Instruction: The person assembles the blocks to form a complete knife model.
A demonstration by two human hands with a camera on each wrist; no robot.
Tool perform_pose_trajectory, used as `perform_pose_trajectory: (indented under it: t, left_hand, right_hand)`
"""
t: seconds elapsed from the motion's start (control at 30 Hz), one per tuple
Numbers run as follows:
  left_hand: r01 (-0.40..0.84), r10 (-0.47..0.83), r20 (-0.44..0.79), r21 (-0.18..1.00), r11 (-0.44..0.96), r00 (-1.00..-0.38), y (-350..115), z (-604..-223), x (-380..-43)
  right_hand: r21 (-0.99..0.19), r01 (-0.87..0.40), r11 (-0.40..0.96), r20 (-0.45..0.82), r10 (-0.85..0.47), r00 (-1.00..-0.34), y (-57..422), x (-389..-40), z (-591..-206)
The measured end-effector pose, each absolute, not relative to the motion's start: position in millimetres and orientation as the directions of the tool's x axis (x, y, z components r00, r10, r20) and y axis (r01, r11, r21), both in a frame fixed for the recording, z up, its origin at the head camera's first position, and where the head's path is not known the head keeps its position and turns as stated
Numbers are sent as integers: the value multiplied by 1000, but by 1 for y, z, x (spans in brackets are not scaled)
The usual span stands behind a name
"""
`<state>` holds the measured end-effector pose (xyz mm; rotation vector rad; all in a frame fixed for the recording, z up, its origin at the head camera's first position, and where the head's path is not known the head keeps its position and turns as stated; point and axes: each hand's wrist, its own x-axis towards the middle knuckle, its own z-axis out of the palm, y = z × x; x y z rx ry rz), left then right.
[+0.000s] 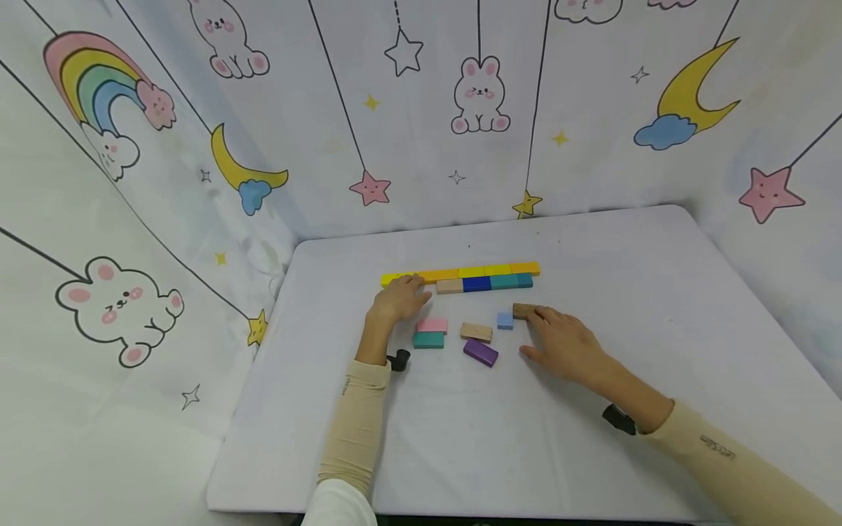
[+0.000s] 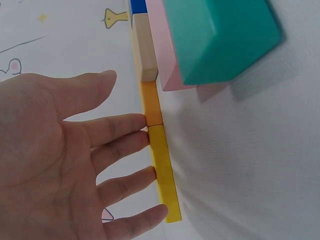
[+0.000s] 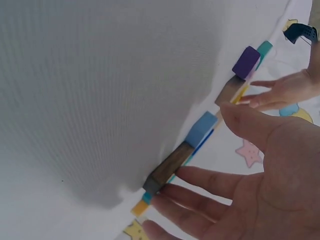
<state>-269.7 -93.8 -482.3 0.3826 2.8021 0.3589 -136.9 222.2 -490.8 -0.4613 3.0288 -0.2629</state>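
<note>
My left hand (image 1: 397, 298) rests at the left end of a yellow and orange row of blocks (image 1: 471, 273). Its spread fingertips touch a yellow block (image 2: 166, 172) and the orange block (image 2: 151, 102) beside it. My right hand (image 1: 567, 345) is at a dark brown wooden block (image 1: 522, 311), its outstretched fingers touching or very near that block's side in the right wrist view. A small light blue block (image 1: 504, 321) lies just left of the brown one. Against the front of the long row lie a tan block (image 1: 450, 287), a dark blue block (image 1: 476, 284) and teal pieces (image 1: 505, 282).
Between the hands lie a light wooden block (image 1: 476, 332) and a slanted purple block (image 1: 481, 353). Nearer the left wrist, a pink block (image 1: 432, 326) sits against a green block (image 1: 429, 340). A white cloth covers the table (image 1: 592, 467); a patterned curtain (image 1: 434, 146) hangs behind it.
</note>
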Motion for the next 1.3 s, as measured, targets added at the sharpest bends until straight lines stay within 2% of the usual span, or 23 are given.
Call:
perform_pose_trajectory:
  t: [0.23,0.87,1.3]
  left_hand:
    - [232,303,-252,277,933,-919,-95,-481,-270]
    - [235,300,-265,250,939,-917,-95,-481,-272]
    - [225,302,-256,289,931,-918,-96,-479,-271]
  right_hand:
    - [-180,-330,927,-9,-337,-941,219,-147,-491]
    - [-209,-378,902,-32,-393,-919,202,-169,-488]
    - [-215,-391,895,-47,-410,-911,194,-173,-488]
